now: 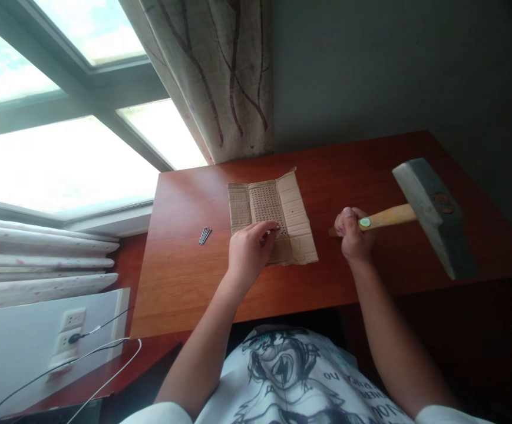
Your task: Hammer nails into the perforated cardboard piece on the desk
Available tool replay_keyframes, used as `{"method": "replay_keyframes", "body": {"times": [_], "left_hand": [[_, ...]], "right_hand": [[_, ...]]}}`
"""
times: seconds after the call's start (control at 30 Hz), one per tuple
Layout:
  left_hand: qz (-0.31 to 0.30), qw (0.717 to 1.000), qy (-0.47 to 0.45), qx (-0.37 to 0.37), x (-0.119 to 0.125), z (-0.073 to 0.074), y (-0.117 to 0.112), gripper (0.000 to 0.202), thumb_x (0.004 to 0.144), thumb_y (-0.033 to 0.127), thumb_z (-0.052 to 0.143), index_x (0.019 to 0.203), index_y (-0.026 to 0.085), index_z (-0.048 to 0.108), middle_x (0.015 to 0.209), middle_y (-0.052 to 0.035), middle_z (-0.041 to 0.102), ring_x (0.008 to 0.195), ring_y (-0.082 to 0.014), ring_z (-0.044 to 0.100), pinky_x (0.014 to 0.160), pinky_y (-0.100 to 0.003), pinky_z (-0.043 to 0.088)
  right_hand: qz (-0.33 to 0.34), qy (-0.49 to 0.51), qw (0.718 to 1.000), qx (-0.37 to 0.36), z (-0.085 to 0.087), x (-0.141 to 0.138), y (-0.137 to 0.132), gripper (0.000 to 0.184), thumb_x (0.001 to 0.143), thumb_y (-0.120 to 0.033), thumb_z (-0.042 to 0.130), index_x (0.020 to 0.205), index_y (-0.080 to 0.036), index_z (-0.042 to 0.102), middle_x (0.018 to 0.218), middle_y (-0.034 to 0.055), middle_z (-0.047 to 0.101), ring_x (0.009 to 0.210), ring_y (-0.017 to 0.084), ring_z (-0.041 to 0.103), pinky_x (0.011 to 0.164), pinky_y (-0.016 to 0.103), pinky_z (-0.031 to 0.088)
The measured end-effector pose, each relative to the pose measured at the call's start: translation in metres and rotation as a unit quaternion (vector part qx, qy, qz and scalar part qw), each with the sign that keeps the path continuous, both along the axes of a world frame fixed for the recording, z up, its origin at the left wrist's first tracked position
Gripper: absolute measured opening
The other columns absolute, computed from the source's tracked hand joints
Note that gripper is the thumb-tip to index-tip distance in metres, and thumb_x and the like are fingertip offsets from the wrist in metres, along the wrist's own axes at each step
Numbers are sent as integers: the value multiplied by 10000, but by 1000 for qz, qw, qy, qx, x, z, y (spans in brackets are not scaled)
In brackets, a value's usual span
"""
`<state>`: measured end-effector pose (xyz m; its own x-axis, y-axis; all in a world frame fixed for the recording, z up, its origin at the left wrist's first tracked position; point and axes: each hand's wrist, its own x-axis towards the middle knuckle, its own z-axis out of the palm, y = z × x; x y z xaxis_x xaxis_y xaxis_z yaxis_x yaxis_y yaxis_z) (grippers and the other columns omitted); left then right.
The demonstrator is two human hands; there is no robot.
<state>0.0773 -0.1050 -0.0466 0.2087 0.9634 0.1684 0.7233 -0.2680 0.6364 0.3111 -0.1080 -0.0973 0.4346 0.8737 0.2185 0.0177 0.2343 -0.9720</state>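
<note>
My right hand [353, 232] is wrapped round the wooden handle of a hammer [430, 215], its big grey metal head raised off to the right. Over the lower part of a creased piece of cardboard [297, 227], my left hand [252, 244] pinches what looks like a nail, with a small shiny end showing at the fingertips. Rows of small dark dots, holes or nail heads, cover the cardboard's middle panel. A small bunch of nails [205, 235] lies on the table to the left of the cardboard. My left fingers hide part of the dotted panel.
The reddish wooden table [180, 282] stands against a grey wall and a window [52, 159]. A patterned curtain [233, 76] hangs behind it. At lower left, cables run from a wall socket [68, 338] beside the table's edge.
</note>
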Motion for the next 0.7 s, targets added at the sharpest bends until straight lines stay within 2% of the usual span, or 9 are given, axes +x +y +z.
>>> {"method": "replay_keyframes", "body": {"times": [0.33, 0.7], "left_hand": [[2, 1000, -8, -20, 4, 4, -5, 146, 882, 175, 625, 952, 234, 739, 889, -4, 773, 664, -119, 671, 631, -214, 491], [37, 999, -36, -9, 7, -4, -8, 101, 894, 223, 636, 931, 228, 730, 879, -5, 777, 703, -132, 689, 672, -233, 497]], "right_hand": [[2, -6, 1000, 3, -1, 0, -1, 541, 909, -552, 604, 553, -228, 356, 460, -60, 324, 415, 86, 312, 403, 269, 236], [3, -8, 1000, 3, -4, 1, -1, 537, 914, -542, 605, 552, -227, 364, 471, -59, 327, 423, 88, 319, 412, 275, 233]]}}
